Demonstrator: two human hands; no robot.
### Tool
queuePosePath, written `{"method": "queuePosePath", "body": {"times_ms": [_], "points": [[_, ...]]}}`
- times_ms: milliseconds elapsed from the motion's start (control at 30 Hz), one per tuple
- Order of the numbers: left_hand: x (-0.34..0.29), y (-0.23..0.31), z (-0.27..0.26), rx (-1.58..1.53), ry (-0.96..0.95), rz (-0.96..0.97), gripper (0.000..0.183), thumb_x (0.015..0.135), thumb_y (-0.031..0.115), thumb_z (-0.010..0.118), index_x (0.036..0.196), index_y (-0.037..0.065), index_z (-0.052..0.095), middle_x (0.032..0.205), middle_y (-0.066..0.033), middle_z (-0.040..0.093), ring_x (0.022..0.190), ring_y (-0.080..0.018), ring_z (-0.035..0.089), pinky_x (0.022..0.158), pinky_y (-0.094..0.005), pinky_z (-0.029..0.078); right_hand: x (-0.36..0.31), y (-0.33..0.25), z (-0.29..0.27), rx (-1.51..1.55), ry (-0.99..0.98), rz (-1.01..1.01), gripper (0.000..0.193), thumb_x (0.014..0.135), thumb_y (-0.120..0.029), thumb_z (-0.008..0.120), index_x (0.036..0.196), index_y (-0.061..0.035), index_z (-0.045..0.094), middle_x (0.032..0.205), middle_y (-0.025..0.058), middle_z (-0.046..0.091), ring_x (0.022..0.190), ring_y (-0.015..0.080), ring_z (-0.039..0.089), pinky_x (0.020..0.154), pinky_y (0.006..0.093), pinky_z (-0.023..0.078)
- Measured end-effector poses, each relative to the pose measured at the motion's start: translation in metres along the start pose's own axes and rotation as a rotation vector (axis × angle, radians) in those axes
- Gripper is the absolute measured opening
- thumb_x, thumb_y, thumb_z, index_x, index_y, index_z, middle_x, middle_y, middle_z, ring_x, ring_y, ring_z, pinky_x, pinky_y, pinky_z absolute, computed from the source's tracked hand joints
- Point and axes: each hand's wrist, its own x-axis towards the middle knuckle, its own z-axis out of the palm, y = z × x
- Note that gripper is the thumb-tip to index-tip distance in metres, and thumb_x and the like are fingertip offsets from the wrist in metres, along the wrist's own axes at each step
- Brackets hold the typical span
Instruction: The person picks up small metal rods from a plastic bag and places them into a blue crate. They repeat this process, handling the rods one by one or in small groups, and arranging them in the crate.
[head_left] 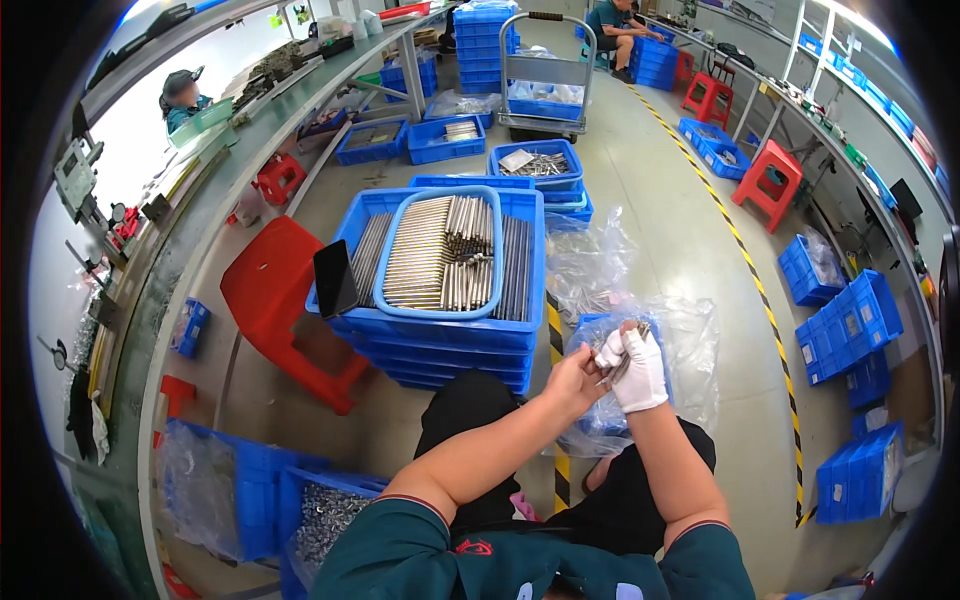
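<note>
My right hand (640, 374) wears a white glove and is closed around a few short metal pins (643, 328), whose ends stick out past its fingers. Bare and palm partly turned up, my left hand (574, 381) meets the glove from the left. Its fingers are curled against the pins' lower ends; what they pinch is too small to make out. Below both hands sits a blue bin lined with a clear plastic bag (690, 345). To the left, a light-blue tray (495, 215) full of neatly laid metal rods (418, 250) rests on a stack of blue crates (440, 345).
A black phone (335, 277) lies on the crate's left corner. A red stool (275, 290) stands left of the stack. Small metal parts fill a bin (330, 515) at lower left. Beyond are a trolley (545, 70), blue bins, a workbench (250, 170) and two people.
</note>
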Motion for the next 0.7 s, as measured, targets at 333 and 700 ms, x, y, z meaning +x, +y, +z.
{"method": "queuePosePath", "body": {"times_ms": [333, 700], "points": [[0.001, 0.000, 0.009, -0.051, 0.006, -0.021, 0.031, 0.098, 0.019, 0.033, 0.107, 0.001, 0.056, 0.100, -0.0123, 0.064, 0.096, -0.0218, 0.063, 0.088, -0.0393, 0.050, 0.002, 0.015, 0.025, -0.371, 0.084, -0.214, 0.013, 0.088, -0.011, 0.062, 0.082, -0.0046, 0.052, 0.061, -0.0002, 0.050, 0.051, 0.0077, 0.046, 0.050, 0.0219, 0.038], [0.022, 0.007, -0.012, 0.596, 0.149, 0.413, 0.033, 0.096, 0.030, 0.043, 0.074, 0.007, 0.052, 0.060, -0.0023, 0.047, 0.043, -0.0133, 0.043, 0.037, -0.0306, 0.032, 0.001, 0.029, -0.003, -0.754, 0.175, -0.356, 0.023, 0.095, -0.025, 0.053, 0.091, -0.0029, 0.059, 0.073, 0.0042, 0.059, 0.058, 0.0098, 0.055, 0.053, 0.0240, 0.044]]}}
